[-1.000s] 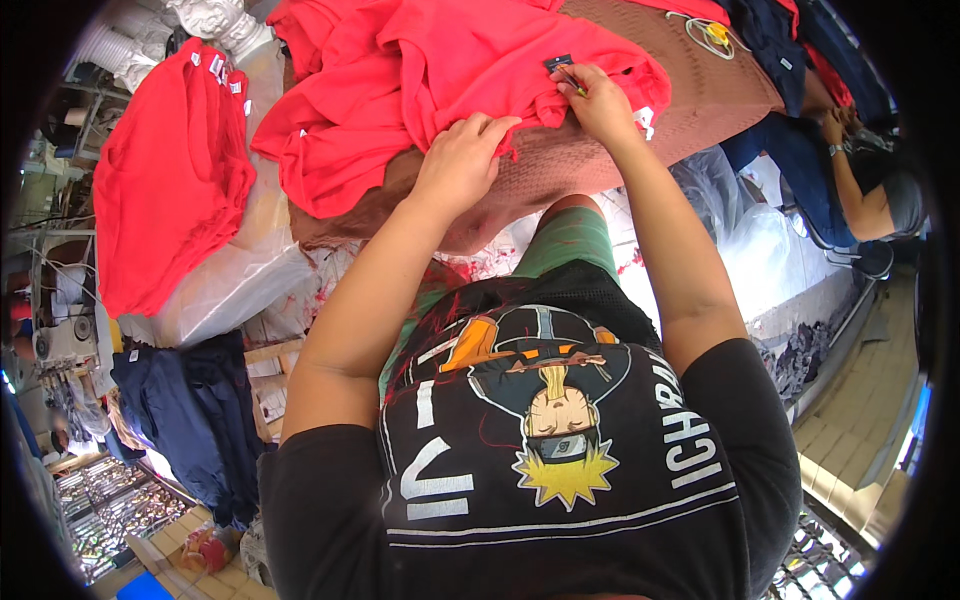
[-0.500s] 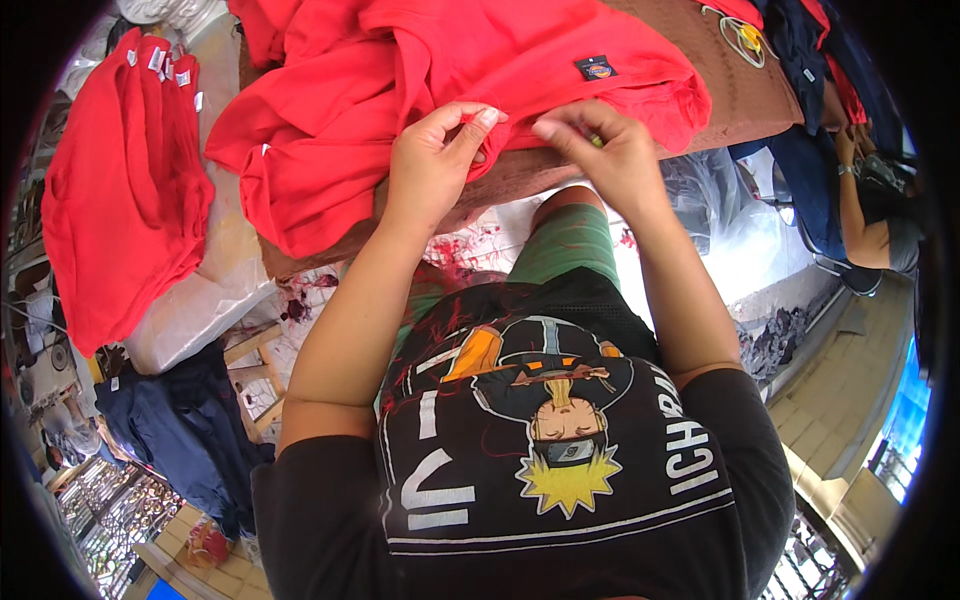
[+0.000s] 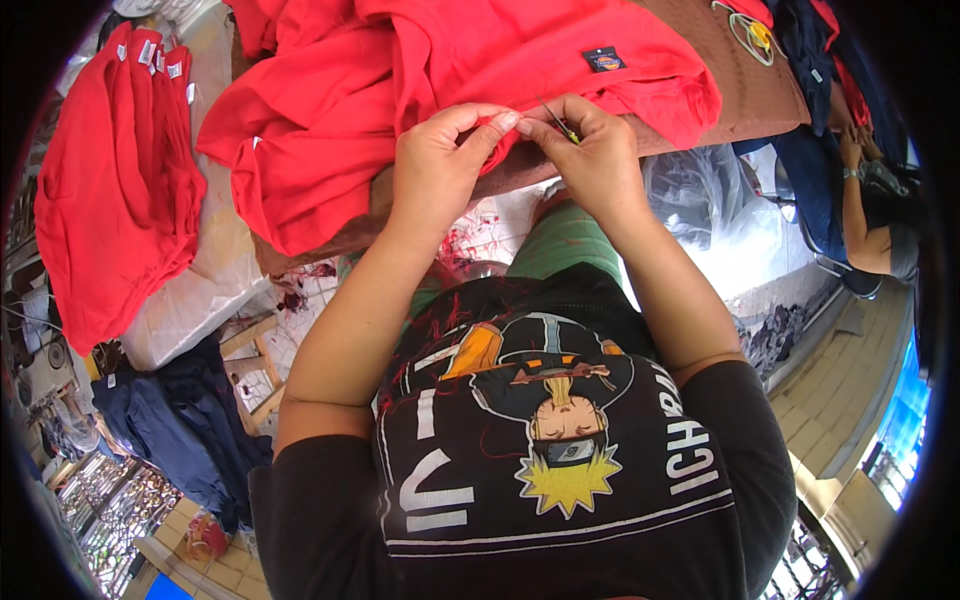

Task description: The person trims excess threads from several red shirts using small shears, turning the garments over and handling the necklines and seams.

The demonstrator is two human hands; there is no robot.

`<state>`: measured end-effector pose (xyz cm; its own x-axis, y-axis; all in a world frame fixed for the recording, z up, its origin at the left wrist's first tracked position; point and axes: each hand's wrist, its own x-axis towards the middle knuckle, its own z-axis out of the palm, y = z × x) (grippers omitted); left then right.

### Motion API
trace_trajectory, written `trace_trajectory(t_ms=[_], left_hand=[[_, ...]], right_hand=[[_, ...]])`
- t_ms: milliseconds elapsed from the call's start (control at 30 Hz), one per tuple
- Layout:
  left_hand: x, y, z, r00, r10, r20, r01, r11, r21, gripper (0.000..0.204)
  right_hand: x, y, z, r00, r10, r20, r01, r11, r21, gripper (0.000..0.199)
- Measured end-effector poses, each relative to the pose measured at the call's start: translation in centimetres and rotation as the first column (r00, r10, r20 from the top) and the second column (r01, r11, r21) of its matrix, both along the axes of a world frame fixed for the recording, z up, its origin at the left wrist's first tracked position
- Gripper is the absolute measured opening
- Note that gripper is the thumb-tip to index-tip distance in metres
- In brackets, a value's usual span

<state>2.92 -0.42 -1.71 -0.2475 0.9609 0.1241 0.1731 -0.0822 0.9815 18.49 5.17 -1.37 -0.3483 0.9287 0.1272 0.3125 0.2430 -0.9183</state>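
Note:
A red garment (image 3: 420,90) with a small dark sewn label (image 3: 604,59) lies bunched on a brown-covered table (image 3: 700,95) in front of me. My left hand (image 3: 440,165) pinches the garment's near edge between thumb and fingers. My right hand (image 3: 590,150) is closed right beside it, holding a small thin tool (image 3: 555,118) with a dark tip and a yellow spot against the same edge. The two hands almost touch. My forearms rise from my black printed shirt below.
A stack of folded red garments (image 3: 110,190) rests on clear plastic bags at the left. Dark blue clothing (image 3: 170,420) hangs at lower left. Another person's arm (image 3: 860,200) works at the right. Red thread scraps (image 3: 470,240) litter the floor below the table.
Both hands have drawn back from the garment's top toward its near edge and come together. The red garment has shifted closer, and the label now lies beyond my right hand.

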Motion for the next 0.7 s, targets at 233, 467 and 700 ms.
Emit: trace_trajectory(t_ms=[233, 467, 700], left_hand=[[1.2, -0.5, 0.7, 0.984, 0.039, -0.176, -0.038, 0.999, 0.009, 0.016], [1.0, 0.0, 0.4, 0.820, 0.106, -0.562, 0.060, 0.961, 0.270, 0.012], [0.4, 0.2, 0.0, 0.726, -0.149, -0.672, 0.225, 0.974, 0.027, 0.013]], right_hand=[[1.1, -0.6, 1.6, 0.991, 0.010, 0.136, -0.017, 0.998, 0.053, 0.016], [1.4, -0.6, 2.2, 0.981, 0.034, 0.191, -0.086, 0.958, 0.272, 0.016], [2.2, -0.7, 3.2, 0.955, 0.095, 0.280, -0.160, 0.962, 0.219, 0.026]])
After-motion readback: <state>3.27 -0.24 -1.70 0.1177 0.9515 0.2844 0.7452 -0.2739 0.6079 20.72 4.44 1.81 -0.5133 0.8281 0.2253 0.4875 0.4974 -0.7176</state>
